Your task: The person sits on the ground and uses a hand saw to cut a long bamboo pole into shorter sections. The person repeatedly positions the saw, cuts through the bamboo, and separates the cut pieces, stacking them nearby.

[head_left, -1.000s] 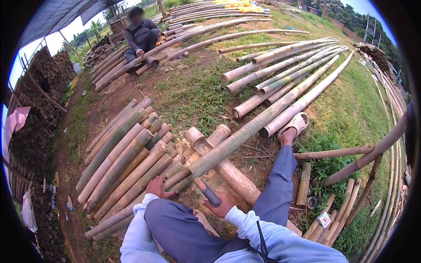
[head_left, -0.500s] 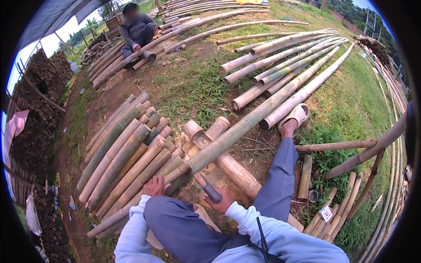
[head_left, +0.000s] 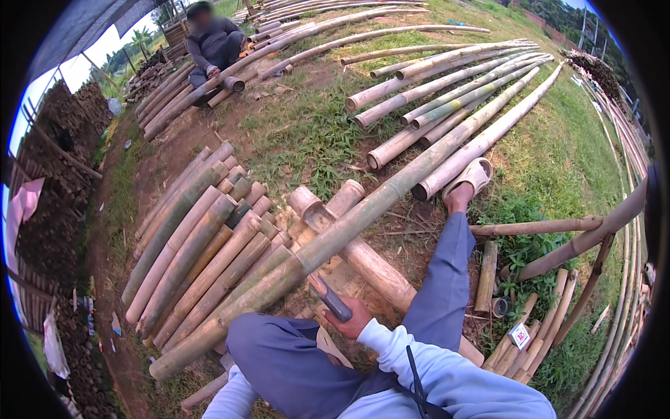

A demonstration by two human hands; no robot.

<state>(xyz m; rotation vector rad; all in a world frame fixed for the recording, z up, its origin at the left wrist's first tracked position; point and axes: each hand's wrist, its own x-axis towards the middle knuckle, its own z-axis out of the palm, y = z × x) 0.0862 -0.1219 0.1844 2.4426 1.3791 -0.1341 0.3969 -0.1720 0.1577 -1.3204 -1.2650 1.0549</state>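
In my right hand (head_left: 349, 319) is a hand tool (head_left: 331, 299) with a dark grey handle and a brownish front part; its exact kind is hard to make out. The fingers are wrapped round the handle, close to a long greenish bamboo pole (head_left: 391, 199). That pole slants from the lower left to the far right, over a thick bamboo support (head_left: 370, 269) with a notched crosspiece. A pale line crosses it near the tool, and I cannot tell whether it is cut through there. My left hand is hidden behind my left knee; only the sleeve shows, near a short bamboo piece (head_left: 204, 392).
A stack of cut bamboo lengths (head_left: 199, 234) lies to the left. Long bamboo poles (head_left: 447, 91) are spread on the grass ahead. Another person (head_left: 213, 42) sits at the far left by more poles. A bamboo rail (head_left: 537, 227) stands at the right, above short offcuts (head_left: 541, 335).
My left hand has left the bamboo and dropped out of sight behind my knee. A short bamboo piece now shows low beside that knee. My right hand keeps its grip on the tool.
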